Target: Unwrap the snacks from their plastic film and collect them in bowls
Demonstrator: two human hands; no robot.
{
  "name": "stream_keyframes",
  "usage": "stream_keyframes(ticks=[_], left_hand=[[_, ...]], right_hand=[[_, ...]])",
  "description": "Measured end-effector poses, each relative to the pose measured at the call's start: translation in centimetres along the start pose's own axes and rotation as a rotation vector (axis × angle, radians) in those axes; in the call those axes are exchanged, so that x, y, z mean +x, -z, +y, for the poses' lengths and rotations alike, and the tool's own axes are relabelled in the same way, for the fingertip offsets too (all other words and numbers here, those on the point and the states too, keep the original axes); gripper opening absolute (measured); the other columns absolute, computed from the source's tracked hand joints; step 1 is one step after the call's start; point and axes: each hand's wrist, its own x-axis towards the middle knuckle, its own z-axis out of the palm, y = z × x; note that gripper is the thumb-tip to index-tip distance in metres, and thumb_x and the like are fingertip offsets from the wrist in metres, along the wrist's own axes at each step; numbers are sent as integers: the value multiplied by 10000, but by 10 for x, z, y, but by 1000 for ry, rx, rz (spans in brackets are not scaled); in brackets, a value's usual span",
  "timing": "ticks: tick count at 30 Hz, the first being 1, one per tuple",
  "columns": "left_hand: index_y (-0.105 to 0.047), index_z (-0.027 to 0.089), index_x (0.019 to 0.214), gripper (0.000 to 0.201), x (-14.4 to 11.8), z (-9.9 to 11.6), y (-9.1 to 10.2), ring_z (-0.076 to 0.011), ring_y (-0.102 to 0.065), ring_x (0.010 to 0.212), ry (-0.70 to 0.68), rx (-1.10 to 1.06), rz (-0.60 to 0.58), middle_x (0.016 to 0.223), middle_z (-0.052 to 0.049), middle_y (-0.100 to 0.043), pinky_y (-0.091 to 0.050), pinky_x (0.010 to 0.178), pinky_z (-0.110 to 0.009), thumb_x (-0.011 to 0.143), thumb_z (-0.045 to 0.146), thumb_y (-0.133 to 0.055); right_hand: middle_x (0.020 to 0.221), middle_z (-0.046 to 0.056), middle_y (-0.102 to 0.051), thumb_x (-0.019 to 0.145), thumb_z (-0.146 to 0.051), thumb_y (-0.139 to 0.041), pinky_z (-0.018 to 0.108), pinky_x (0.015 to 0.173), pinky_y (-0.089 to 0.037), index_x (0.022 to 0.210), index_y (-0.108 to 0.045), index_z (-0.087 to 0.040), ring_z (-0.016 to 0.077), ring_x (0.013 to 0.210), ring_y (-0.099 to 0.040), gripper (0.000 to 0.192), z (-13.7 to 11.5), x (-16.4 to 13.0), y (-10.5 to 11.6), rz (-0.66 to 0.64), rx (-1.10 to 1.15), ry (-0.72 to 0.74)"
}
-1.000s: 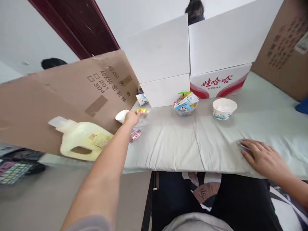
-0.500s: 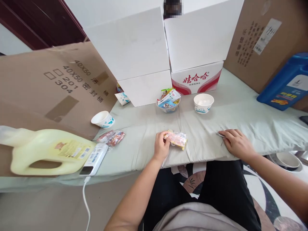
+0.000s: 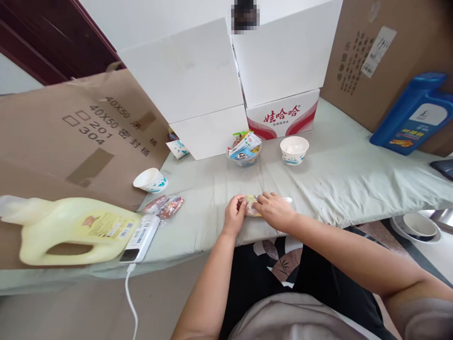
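Left hand: The left hand [image 3: 234, 216] is mostly closed, with its thumb and fingers pinching the left end of a packet.
Right hand: The right hand [image 3: 276, 211] has its fingers bent down over the packet's right side. You cannot tell how tightly they are closed.
Packet: The shiny yellow and clear packet [image 3: 252, 208] is between the two hands, near the front edge of the surface [image 3: 201, 217].
White end: A small white end [image 3: 289, 200] pokes out past the right hand. You cannot tell what it belongs to, or if the hand grips it.
Snack bowl: A see-through bowl [image 3: 244, 160] full of bright little packs sits behind the hands, by the white boxes [image 3: 208, 130].
Paper bowls: One white bowl [image 3: 294, 151] stands upright to the right of the snack bowl. A tipped bowl [image 3: 155, 181] is over on the left.
Red packs: Shiny red packs [image 3: 171, 208] lie just in front of the tipped bowl.
White gadget: A white gadget [image 3: 142, 236] with a cord [image 3: 130, 302] is next to the yellow jug [image 3: 71, 230].
Blue jug: The blue jug [image 3: 406, 115] is at the far right, by a brown box [image 3: 357, 66].
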Motion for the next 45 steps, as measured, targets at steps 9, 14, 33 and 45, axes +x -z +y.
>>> stream_keyframes(ticks=[9,14,33,45], left_hand=[[-639,241,1191,656,3,8,-4,-223,-568,906,-300,304,-242,940,-61,-601,-514,843,-387,709,685,-671],[-591,224,1231,679,-1,14,-3,-263,-557,1065,-374,298,-184,1131,-107,-603,-481,946,-439,730,677,-657],[-620,188,913,198,-4,12,-5,-153,-625,782,-198,49,-82,872,-48,-652,-502,713,-270,935,347,-504],[-526,197,828,246,-29,0,22,-139,-634,695,174,-276,215,777,0,-629,-523,664,-262,798,408,-650]], right_hand=[[1095,134,-627,914,-103,-421,389,824,-446,1213,-627,-161,258,962,-525,368,93,-97,-29,283,11,-162],[1087,128,-644,908,-116,-437,393,846,-473,1199,-636,-163,249,962,-534,355,79,-94,-36,373,87,-180],[1063,129,-662,929,-199,-426,455,858,-438,1100,-681,-177,299,1002,-539,308,109,-122,-38,403,-34,-519],[930,89,-684,941,-270,-436,393,814,-498,1007,-656,-194,241,871,-634,242,62,-66,-35,529,328,-462]])
